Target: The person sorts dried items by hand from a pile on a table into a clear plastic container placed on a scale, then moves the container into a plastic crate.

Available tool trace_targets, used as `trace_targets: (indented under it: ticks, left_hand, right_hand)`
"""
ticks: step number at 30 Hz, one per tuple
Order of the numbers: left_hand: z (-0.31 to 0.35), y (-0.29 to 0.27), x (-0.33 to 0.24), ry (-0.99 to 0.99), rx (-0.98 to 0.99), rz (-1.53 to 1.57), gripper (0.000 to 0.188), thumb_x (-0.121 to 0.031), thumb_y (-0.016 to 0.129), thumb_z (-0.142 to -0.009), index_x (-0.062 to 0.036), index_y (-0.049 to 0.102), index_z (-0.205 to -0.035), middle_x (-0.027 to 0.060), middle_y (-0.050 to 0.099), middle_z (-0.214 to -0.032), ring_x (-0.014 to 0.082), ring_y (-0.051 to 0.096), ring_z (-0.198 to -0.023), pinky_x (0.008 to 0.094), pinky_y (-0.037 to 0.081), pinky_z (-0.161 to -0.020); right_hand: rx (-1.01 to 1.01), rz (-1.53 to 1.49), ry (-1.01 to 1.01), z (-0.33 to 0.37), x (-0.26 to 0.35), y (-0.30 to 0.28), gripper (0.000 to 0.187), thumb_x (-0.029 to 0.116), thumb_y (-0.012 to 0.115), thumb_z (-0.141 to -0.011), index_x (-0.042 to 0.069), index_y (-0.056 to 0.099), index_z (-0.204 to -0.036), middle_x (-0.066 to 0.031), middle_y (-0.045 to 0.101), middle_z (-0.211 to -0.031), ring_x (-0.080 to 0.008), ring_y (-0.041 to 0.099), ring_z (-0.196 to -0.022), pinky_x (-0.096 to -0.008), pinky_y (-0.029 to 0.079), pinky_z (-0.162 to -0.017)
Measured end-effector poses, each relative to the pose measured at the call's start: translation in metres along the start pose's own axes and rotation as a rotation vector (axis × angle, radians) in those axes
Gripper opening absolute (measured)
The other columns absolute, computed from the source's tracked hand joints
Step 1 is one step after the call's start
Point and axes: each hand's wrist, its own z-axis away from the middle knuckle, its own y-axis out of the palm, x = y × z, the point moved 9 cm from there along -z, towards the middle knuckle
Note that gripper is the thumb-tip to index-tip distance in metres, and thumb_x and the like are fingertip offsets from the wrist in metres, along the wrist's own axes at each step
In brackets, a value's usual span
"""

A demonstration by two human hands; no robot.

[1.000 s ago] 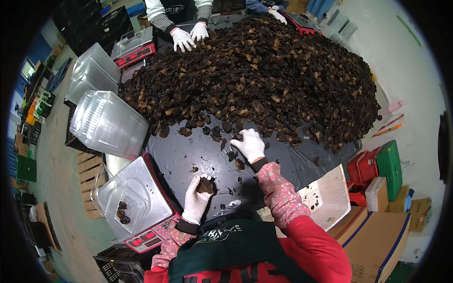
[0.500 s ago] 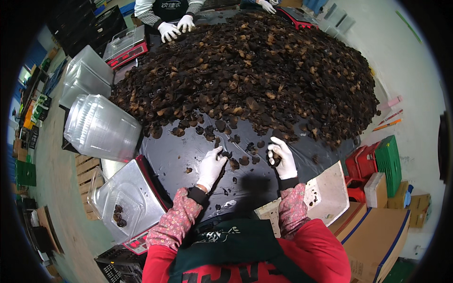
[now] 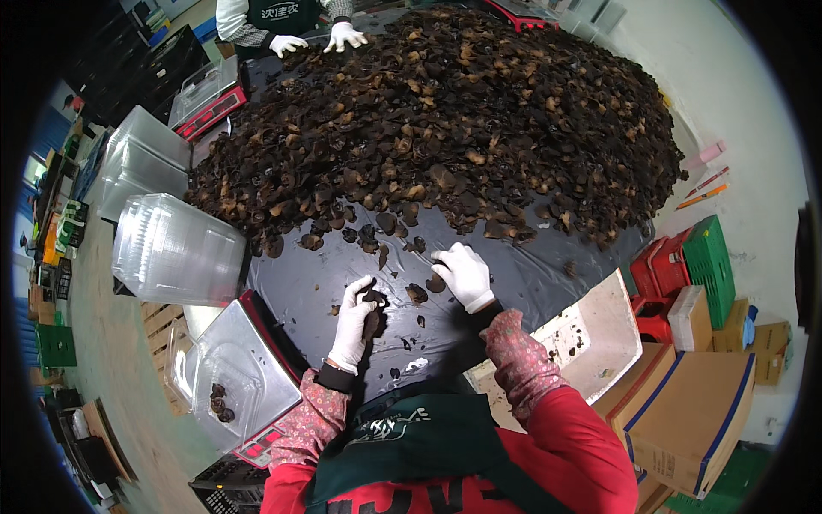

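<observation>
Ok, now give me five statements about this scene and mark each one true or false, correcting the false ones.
1. The left hand and right hand are both gloved. True.
2. The left hand holds nothing. False: it holds at least one dark piece.
3. A clear tray rests on the near scale. True.
4. The nearest stack of clear containers is on the person's left. True.
5. The right hand is inside the white box. False: it is over the dark table cover.
</observation>
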Motion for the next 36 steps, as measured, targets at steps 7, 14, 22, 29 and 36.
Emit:
trace_targets:
  ticks: [7, 14, 22, 29, 36]
  left_hand:
    - [0.010, 0.010, -0.001, -0.085, 0.159, 0.303, 0.037, -0.007, 0.052, -0.088, -0.0067, 0.051, -0.126, 0.0047, 0.059, -0.093, 0.0101, 0.048, -0.060, 0.0201, 0.032, -0.042]
    - [-0.016, 0.022, 0.018, -0.062, -0.038, -0.313, 0.020, -0.022, 0.067, -0.092, -0.0128, 0.053, -0.081, -0.0037, 0.046, -0.058, 0.0060, 0.038, -0.040, 0.0239, 0.028, -0.037]
    - [-0.021, 0.057, 0.013, 0.397, 0.026, -1.292, 0.027, -0.023, 0.069, -0.084, -0.0101, 0.064, -0.106, 0.0116, 0.067, -0.105, 0.0336, 0.064, -0.099, 0.0382, 0.051, -0.084]
    - [-0.010, 0.020, -0.001, 0.472, -0.129, -1.201, 0.021, -0.017, 0.067, -0.082, -0.0145, 0.063, -0.103, 0.0110, 0.067, -0.100, 0.0334, 0.065, -0.094, 0.0414, 0.052, -0.080]
    - [-0.004, -0.013, -0.003, 0.351, -0.113, -0.985, 0.040, 0.005, 0.058, -0.080, -0.0074, 0.060, -0.118, 0.0075, 0.067, -0.107, 0.0179, 0.064, -0.100, 0.0283, 0.048, -0.091]
  right_hand:
    - [-0.060, -1.082, 0.554, 0.015, -0.064, -0.007, 0.009, 0.012, 0.062, -0.087, 0.004, 0.062, -0.085, -0.0046, 0.062, -0.078, -0.0097, 0.057, -0.060, -0.0244, 0.045, -0.053]
    - [-0.116, -0.408, 0.347, 0.022, -0.089, -0.020, 0.042, 0.012, 0.061, -0.081, 0.012, 0.063, -0.124, -0.0059, 0.062, -0.086, -0.0175, 0.064, -0.081, -0.0303, 0.050, -0.076]
    - [0.291, -0.091, 0.171, -0.003, -0.038, 0.013, 0.020, 0.026, 0.068, -0.082, 0.014, 0.064, -0.096, -0.0082, 0.059, -0.103, -0.0312, 0.063, -0.091, -0.0411, 0.052, -0.079]
    - [0.097, -0.599, 0.418, 0.011, -0.087, -0.001, 0.011, 0.013, 0.063, -0.082, 0.007, 0.062, -0.091, -0.0066, 0.064, -0.080, -0.0188, 0.064, -0.072, -0.0323, 0.051, -0.068]
    - [-0.131, -0.137, -0.067, 0.036, 0.023, -0.019, 0.024, 0.010, 0.062, -0.081, 0.016, 0.071, -0.102, -0.0042, 0.065, -0.105, -0.0201, 0.066, -0.081, -0.0313, 0.054, -0.067]
